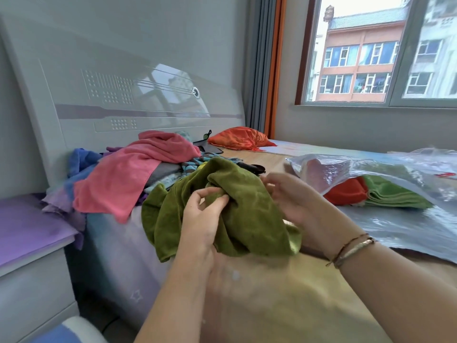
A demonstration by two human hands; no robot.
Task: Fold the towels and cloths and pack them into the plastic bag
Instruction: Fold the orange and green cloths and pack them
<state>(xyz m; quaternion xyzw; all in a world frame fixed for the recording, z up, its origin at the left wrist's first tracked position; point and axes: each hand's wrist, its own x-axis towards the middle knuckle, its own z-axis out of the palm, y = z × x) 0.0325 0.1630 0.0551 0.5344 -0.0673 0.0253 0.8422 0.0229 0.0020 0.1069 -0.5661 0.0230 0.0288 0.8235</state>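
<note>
Head view puts the green towel [237,214] at the centre of the frame, bunched and unfolded, held up over the near edge of the bed [284,288]. I see my left hand [201,219] pinching a fold of it between thumb and fingertips, fingers curled into the cloth. My right hand [294,196] grips the towel's right side, fingers tucked behind the fabric, so I cannot see how far they close round it. A bracelet [353,248] sits on the right wrist.

Right of the hands, in the middle right of the frame, the plastic bag [371,169] lies on the bed with its mouth toward the towel. Inside it I see a folded red cloth [346,191] and, just beside it to the right, a stack of folded green cloths [395,194].

Left of centre, a loose pile waits on the bed: a pink towel [138,174] draped on top, a blue cloth [81,162] behind it at the left, purple cloth [61,201] hanging at the pile's lower left edge, and patterned pieces beneath.

Farther back, at upper centre, an orange pillow [237,139] lies by the headboard [123,82]. A nightstand [32,256] with a purple top fills the lower left, and a window [380,50] takes the upper right.
</note>
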